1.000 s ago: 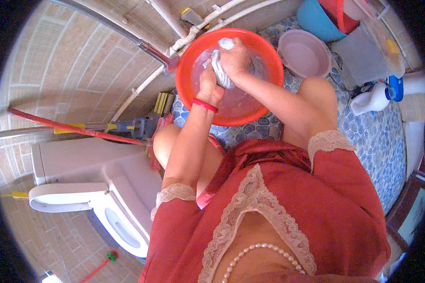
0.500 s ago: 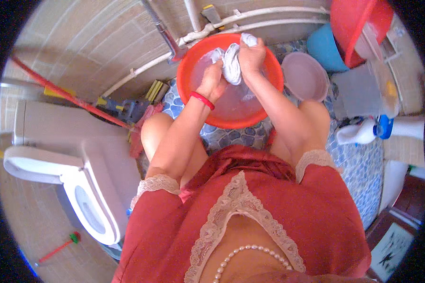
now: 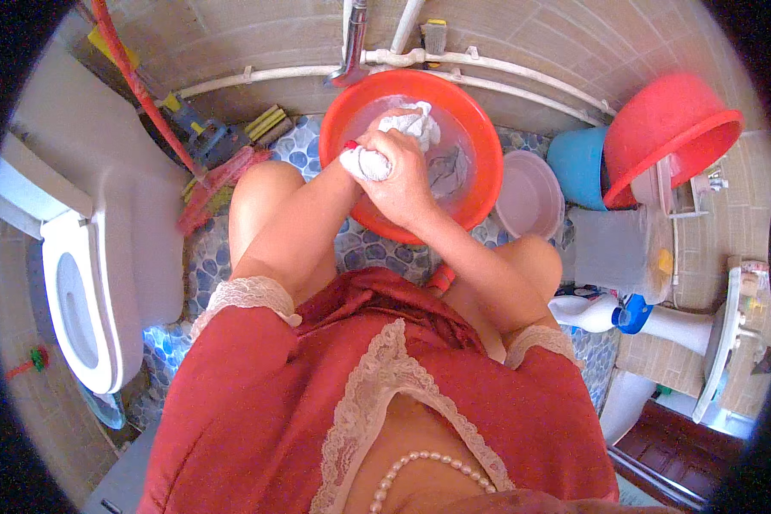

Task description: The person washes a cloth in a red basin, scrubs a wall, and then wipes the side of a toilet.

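Note:
A wet white cloth (image 3: pixel 415 128) is bunched over a round orange-red basin (image 3: pixel 493 158) of cloudy water. My right hand (image 3: pixel 400 176) is closed round it, with one rolled end poking out over my left wrist. My left hand (image 3: pixel 384 122) is above the basin's far left part, closed at the cloth's other end; the right hand and the cloth hide most of its fingers. A greyish piece of cloth (image 3: pixel 448 171) lies in the water to the right of my hands.
Right of the basin are a pale pink basin (image 3: pixel 529 195), a blue bucket (image 3: pixel 576 167) and a tilted red tub (image 3: pixel 672 128). A white bottle (image 3: pixel 584 313) lies nearer. At left stand a toilet (image 3: pixel 77 291) and a red-handled mop (image 3: pixel 223 184). White pipes (image 3: pixel 522 68) run along the wall.
My right hand has come down and left, crossing over my left wrist with the cloth. My left hand has reached farther forward. The view has shifted, and greyish cloth shows in the water.

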A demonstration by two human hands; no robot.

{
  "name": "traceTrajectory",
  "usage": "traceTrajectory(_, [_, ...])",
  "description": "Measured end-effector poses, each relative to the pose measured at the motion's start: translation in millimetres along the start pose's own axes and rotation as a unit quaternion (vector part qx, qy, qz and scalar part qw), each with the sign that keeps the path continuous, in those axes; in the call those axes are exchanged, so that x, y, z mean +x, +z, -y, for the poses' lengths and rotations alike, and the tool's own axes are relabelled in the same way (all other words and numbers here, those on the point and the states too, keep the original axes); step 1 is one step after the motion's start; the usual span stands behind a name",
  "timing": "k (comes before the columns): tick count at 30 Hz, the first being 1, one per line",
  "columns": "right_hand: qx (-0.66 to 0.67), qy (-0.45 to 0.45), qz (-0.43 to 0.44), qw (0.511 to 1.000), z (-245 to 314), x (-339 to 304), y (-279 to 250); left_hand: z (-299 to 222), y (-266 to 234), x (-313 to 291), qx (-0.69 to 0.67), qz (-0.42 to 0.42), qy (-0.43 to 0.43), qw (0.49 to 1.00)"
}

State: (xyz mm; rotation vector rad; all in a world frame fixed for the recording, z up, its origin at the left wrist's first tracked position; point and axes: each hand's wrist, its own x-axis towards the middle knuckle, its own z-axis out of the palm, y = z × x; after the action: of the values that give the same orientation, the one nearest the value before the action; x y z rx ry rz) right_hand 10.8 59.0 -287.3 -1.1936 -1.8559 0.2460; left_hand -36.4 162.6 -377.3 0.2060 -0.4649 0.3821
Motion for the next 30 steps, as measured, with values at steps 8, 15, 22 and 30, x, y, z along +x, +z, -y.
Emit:
traceTrajectory(8, [0.208, 0.406, -0.324, 0.829, -117.3, 10.3, -11.2, 35.8, -24.4, 39.0, 0.225, -0.468, 0.122, 0.846])
traceTrajectory(15, [0.002, 0.229, -0.166, 0.959, -30.8, -8.8, 20.9, -11.4, -80.0, -7.5, 0.233, -0.401, 0.153, 0.873])
traceTrajectory(22, [0.004, 0.365, -0.332, 0.87, -79.1, 20.0, -1.7, 24.1, -19.7, 39.9, 0.231, -0.506, 0.155, 0.816])
traceTrajectory(30, [-0.046, 0.33, -0.184, 0.925, -120.0, 20.2, -29.3, 54.8, 4.3, 59.1, 0.193, -0.532, 0.121, 0.816])
